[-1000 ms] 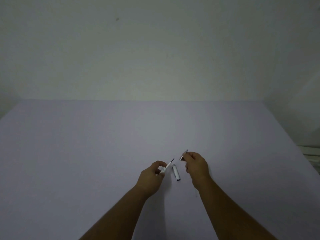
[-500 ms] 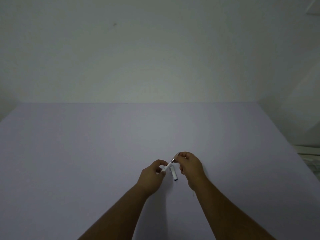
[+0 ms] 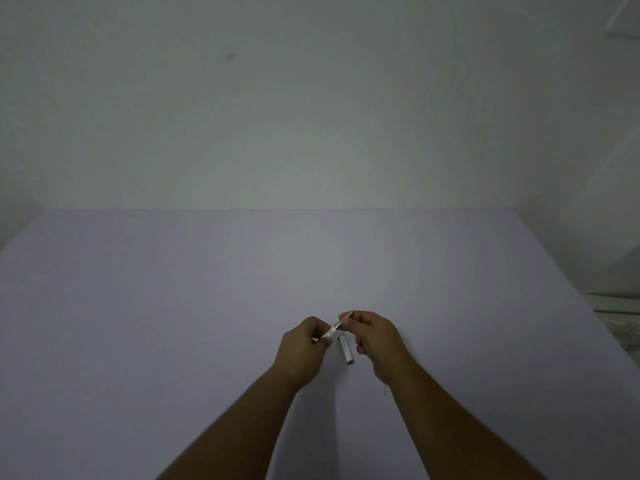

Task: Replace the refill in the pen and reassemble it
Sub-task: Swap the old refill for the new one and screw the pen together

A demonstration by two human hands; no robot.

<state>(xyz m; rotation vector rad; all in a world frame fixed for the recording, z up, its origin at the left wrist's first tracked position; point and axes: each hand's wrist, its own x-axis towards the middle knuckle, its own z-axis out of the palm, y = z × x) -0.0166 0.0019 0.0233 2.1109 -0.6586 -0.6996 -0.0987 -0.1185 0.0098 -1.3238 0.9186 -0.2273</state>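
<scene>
Bridging the narrow gap between both hands, slanting upward toward the right: a slim pen (image 3: 335,329), white at its lower left end, silvery grey near the tip. Pinched at the lower end by curled fingers of the left hand (image 3: 303,344), at the pointed end by fingertips of the right hand (image 3: 375,336). Just below, between the hands, lying on the lilac table (image 3: 173,306): a short white cap (image 3: 345,349), untouched.

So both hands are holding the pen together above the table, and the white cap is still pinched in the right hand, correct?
Not quite. The head view shows the white cap lying on the table, between the wrists. The left hand and right hand do hold the pen together above it.
</scene>
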